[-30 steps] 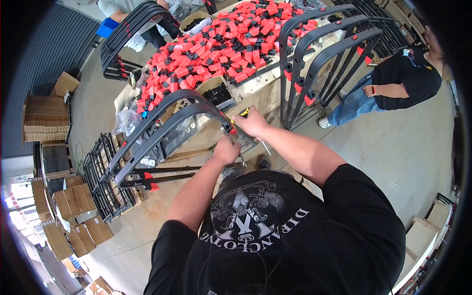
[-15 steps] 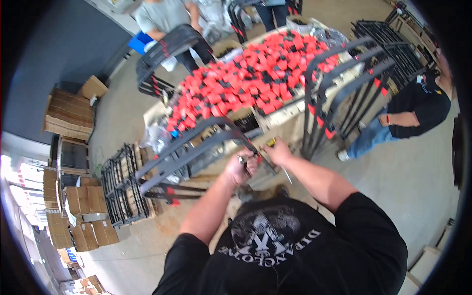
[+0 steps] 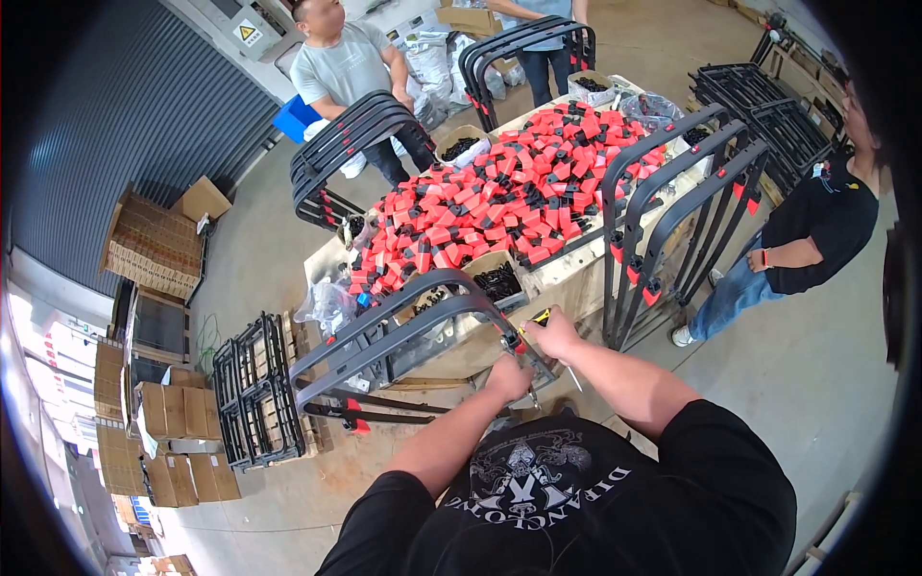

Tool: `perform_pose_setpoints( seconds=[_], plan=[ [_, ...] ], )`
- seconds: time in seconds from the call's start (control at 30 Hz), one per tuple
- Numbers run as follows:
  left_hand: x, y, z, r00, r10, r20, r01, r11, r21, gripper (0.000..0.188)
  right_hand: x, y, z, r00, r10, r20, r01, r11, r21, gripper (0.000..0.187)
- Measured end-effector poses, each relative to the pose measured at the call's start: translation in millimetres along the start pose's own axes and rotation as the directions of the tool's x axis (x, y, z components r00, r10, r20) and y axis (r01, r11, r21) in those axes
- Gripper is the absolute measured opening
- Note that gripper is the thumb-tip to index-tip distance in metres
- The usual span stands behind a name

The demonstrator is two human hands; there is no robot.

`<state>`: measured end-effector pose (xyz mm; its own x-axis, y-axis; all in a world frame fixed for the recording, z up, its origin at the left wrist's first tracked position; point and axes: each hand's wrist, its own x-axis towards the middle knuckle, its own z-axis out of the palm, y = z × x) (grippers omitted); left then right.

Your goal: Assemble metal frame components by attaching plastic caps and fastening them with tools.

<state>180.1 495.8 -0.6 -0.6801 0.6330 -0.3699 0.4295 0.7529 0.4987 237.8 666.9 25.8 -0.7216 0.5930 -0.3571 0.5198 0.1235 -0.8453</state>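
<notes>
My left hand is closed beside the end of a black tubular frame with red clips. A shiny metal piece pokes out below that fist; its kind is too small to make out. Close by on the right, my right hand grips a screwdriver with a yellow and black handle, its thin shaft angled down past my wrist. The frame leans at the near edge of the table. A big heap of red and black plastic clips covers the table.
Cardboard boxes of small black parts stand on the table. More black frames lean at its right and far left. Co-workers stand behind the table and at the right. A pallet of black frames and cartons lie left.
My left hand has moved right and down, toward my right hand, and turned over. The right hand still holds the screwdriver. The view has tilted up a little.
</notes>
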Motion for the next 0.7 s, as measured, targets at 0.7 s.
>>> perform_pose_setpoints(
  seconds=[0.7],
  plan=[
    [7.0,-14.0,10.9,0.999,0.020,0.037,-0.006,0.940,-0.342,0.029,-8.0,-9.7,-12.1,1.000,0.030,-0.006,-0.030,0.999,-0.010,0.073]
  ],
)
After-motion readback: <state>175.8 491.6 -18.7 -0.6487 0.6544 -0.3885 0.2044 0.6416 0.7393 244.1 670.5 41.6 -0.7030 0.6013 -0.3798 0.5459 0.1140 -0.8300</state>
